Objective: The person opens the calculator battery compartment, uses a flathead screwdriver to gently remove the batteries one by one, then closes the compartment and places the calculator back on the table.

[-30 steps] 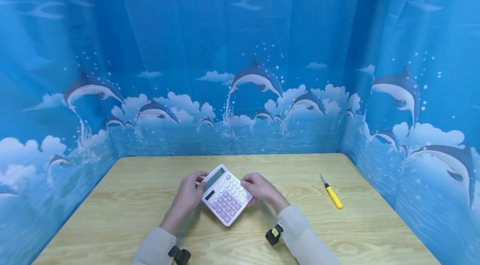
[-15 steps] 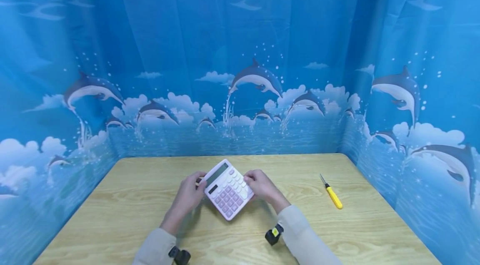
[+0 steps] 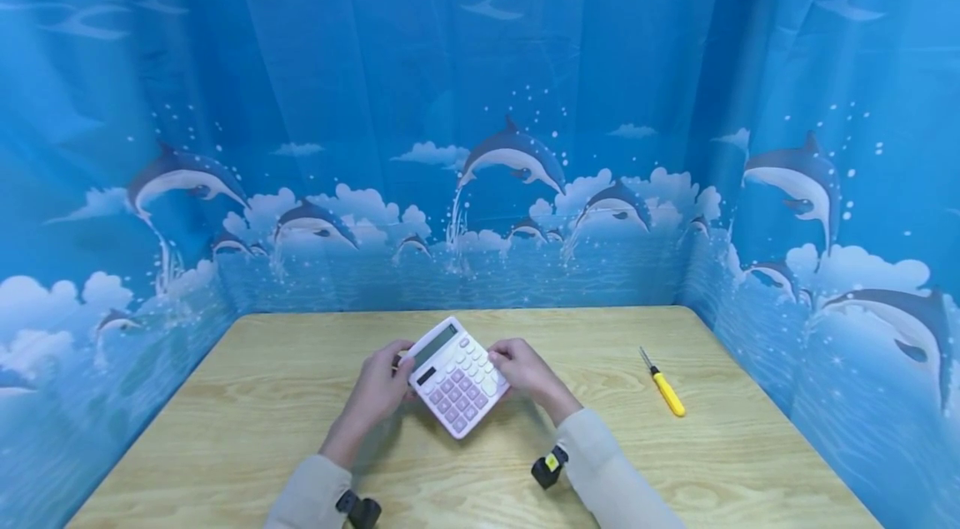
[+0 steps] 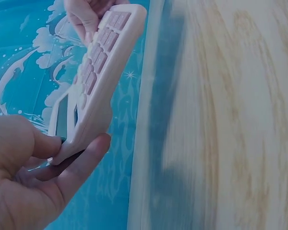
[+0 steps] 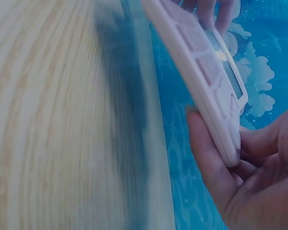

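Note:
Between both hands a pink and white calculator (image 3: 458, 379) is held up over the table, keys and screen facing up and turned at a slant. My left hand (image 3: 380, 385) pinches its left edge by the screen, thumb on the front and fingers behind, as the left wrist view shows on the calculator (image 4: 93, 81). On the opposite edge, my right hand (image 3: 528, 375) grips beside the keys, thumb on top and fingers under the back. In the right wrist view the calculator (image 5: 197, 62) stands clear of the tabletop.
A screwdriver (image 3: 667, 392) with a yellow handle lies on the wooden table (image 3: 300, 396) to the right, its tip pointing away. A blue curtain (image 3: 375, 96) printed with dolphins encloses the back and sides. Each sleeve cuff carries a small black camera.
Both hands have lifted the calculator slightly up and away, a little to the right, mostly in the first half second. Since then it has hardly moved. The screwdriver has stayed put.

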Available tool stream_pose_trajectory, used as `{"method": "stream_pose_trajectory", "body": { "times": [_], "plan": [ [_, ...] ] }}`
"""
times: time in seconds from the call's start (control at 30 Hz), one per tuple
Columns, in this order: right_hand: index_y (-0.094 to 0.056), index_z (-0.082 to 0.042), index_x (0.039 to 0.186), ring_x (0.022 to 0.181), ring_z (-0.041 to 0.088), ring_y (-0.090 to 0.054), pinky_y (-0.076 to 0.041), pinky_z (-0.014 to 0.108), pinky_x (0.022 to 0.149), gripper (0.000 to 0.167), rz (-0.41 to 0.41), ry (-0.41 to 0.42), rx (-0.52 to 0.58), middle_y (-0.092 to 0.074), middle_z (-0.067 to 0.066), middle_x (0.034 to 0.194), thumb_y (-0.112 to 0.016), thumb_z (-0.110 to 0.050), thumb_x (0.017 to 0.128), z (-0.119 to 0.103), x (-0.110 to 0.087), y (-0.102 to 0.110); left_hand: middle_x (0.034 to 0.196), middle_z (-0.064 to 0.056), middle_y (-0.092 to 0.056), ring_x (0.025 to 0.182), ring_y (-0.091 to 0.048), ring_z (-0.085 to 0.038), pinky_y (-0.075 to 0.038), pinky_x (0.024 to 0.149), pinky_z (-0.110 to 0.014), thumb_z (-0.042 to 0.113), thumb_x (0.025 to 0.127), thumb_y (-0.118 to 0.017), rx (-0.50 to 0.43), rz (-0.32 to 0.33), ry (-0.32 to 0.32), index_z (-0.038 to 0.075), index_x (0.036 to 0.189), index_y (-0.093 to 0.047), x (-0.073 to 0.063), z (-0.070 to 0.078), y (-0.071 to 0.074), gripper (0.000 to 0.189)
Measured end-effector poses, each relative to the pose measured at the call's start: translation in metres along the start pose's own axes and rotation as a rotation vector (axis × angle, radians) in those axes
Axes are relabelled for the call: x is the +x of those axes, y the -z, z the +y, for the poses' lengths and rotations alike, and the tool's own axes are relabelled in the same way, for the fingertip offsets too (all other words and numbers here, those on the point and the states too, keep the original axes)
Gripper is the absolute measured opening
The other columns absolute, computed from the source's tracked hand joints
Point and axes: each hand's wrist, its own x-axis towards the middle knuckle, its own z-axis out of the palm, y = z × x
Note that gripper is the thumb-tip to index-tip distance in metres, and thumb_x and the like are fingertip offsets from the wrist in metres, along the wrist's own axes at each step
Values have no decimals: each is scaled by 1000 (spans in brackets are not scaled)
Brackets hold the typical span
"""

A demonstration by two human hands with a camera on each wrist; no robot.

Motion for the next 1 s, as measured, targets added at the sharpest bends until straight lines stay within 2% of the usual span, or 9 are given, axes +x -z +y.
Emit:
{"method": "stream_pose_trajectory", "body": {
  "times": [0.27,0.53,0.67,0.8,1.0],
  "plan": [
    [-67,9,115,65,14,-65,-63,37,62,29,-15,40,-16,-70,13,87,-47,-11,107,9,2,1,96,-21,-70,76,-69,-19,-64,68,-34,-1,99,-58,-1,11,7,-4,134,-61,-1,6,1,35],
    [-66,8,124,71,15,-66,-61,34,65,32,1,17,-73,-72,13,94,-48,-13,106,8,3,0,88,-20,-71,69,-69,-17,-65,66,-37,-2,95,-62,-35,41,-2,-4,128,-66,-2,14,4,33],
    [-66,6,125,77,15,-65,-59,32,68,33,26,35,-138,-72,13,99,-50,-14,106,4,1,0,90,-21,-71,70,-68,-17,-64,64,-32,-1,94,-63,-44,60,0,-6,127,-67,-3,18,5,33],
    [-67,4,125,82,17,-65,-60,36,73,31,48,77,-201,-71,15,105,-54,-13,104,-1,-2,-1,93,-22,-71,71,-68,-18,-62,61,-27,0,94,-63,-38,85,17,-7,127,-67,-4,23,8,34],
    [-69,1,124,95,26,-70,-61,37,80,29,75,194,-379,-72,20,116,-60,-12,100,-11,-7,-5,96,-22,-70,72,-68,-18,-62,63,-28,2,95,-62,-18,101,53,-7,130,-65,-4,25,15,36]
  ]
}}
